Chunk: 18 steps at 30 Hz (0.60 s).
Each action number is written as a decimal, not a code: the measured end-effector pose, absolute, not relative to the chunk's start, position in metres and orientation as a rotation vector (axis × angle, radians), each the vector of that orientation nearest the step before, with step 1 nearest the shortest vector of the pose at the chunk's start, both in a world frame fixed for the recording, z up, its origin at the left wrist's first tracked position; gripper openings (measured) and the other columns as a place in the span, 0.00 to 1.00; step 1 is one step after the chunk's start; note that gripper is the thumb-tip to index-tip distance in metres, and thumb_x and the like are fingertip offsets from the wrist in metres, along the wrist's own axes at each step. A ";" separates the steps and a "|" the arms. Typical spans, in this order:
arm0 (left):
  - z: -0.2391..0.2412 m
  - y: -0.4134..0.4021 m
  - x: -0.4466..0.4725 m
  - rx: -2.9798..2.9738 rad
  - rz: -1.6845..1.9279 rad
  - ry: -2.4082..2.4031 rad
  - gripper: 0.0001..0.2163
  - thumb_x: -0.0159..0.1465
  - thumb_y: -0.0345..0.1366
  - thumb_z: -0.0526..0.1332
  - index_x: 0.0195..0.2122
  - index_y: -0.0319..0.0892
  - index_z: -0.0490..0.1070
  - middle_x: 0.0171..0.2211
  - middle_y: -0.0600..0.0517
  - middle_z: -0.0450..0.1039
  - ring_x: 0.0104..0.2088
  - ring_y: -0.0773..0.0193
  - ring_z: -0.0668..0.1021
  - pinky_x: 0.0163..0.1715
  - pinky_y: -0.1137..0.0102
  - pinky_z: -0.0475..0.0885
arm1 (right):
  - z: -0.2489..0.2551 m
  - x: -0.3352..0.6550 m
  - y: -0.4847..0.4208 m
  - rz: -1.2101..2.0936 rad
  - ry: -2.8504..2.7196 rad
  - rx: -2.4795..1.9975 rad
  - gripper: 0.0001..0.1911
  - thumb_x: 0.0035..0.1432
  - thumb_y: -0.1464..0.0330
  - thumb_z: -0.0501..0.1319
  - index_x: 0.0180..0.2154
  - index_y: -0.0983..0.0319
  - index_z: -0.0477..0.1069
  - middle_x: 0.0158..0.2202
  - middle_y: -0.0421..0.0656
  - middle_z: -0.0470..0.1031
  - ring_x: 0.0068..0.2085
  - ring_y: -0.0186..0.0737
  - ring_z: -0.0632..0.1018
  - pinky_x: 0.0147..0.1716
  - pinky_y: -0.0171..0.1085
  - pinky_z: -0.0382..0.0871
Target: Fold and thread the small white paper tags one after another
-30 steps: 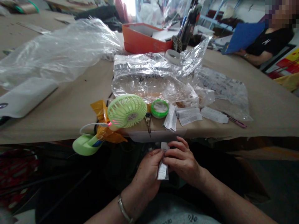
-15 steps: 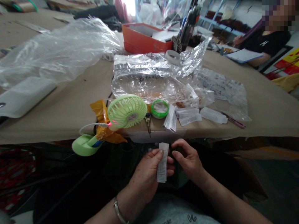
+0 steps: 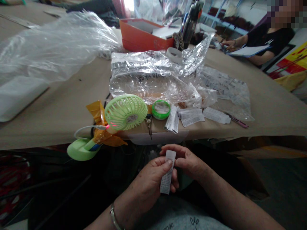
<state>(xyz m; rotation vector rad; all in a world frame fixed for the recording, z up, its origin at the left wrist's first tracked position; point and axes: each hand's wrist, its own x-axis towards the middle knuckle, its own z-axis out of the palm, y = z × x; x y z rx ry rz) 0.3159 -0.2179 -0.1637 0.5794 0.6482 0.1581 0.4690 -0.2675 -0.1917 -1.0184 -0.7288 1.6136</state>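
Observation:
Below the table edge, my left hand [image 3: 153, 174] pinches a narrow stack of printed paper labels [image 3: 165, 182], its thumb flat on the front. The stack stands nearly upright, leaning slightly right at the top. My right hand [image 3: 189, 159] closes around the stack's upper end: its forefinger passes behind the paper and its thumb meets the right edge. Those fingertips are partly hidden by the labels. On the table just beyond lie more label piles: a fanned one [image 3: 172, 118], a middle one [image 3: 191, 117] and a right one [image 3: 216, 115].
A light green fan [image 3: 126, 112] stands at the table edge, held with brown tape. Beside it are a soldering iron [image 3: 149, 125] and a green-rimmed tin [image 3: 161, 109]. Behind lie clear plastic bags [image 3: 146, 81], a tape roll [image 3: 174, 55] and an orange box [image 3: 145, 41]. Another person [image 3: 271, 41] sits at the far right.
My right hand has moved left onto the top of the label stack, its fingers now behind it. The stack tilts slightly more. The view has shifted slightly; the other person's hand has lowered.

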 end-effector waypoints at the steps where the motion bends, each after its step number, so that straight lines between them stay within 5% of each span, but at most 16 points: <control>1: -0.164 -0.218 0.315 0.568 0.132 0.607 0.11 0.62 0.42 0.59 0.34 0.38 0.69 0.21 0.53 0.69 0.19 0.70 0.72 0.19 0.76 0.67 | -0.192 0.472 -0.267 1.706 -0.781 -0.942 0.25 0.44 0.63 0.70 0.46 0.59 0.72 0.42 0.42 0.75 0.40 0.34 0.76 0.41 0.33 0.69; 5: -0.168 -0.223 0.311 0.555 0.053 0.519 0.10 0.61 0.40 0.59 0.39 0.40 0.69 0.21 0.53 0.70 0.19 0.70 0.72 0.20 0.76 0.67 | -0.194 0.479 -0.264 1.866 -0.909 -0.782 0.22 0.38 0.63 0.72 0.38 0.62 0.76 0.51 0.47 0.70 0.46 0.41 0.76 0.44 0.38 0.71; 10: -0.170 -0.226 0.311 0.571 0.040 0.563 0.09 0.61 0.40 0.59 0.34 0.39 0.69 0.21 0.53 0.69 0.19 0.69 0.73 0.20 0.75 0.68 | -0.197 0.476 -0.262 1.861 -0.903 -0.802 0.15 0.40 0.63 0.72 0.31 0.63 0.74 0.51 0.48 0.71 0.47 0.43 0.75 0.44 0.40 0.71; 14: -0.167 -0.223 0.311 0.578 0.094 0.621 0.10 0.59 0.42 0.61 0.31 0.38 0.69 0.21 0.54 0.69 0.19 0.69 0.72 0.19 0.76 0.66 | -0.187 0.472 -0.270 1.609 -0.999 -1.056 0.18 0.51 0.60 0.65 0.44 0.59 0.72 0.44 0.44 0.73 0.42 0.39 0.77 0.42 0.38 0.72; 18: -0.163 -0.221 0.309 0.579 0.150 0.669 0.12 0.57 0.44 0.63 0.31 0.39 0.70 0.21 0.53 0.69 0.21 0.69 0.73 0.21 0.75 0.66 | -0.170 0.469 -0.280 0.985 -1.407 -1.435 0.19 0.58 0.64 0.59 0.51 0.58 0.67 0.45 0.45 0.72 0.46 0.39 0.74 0.47 0.40 0.69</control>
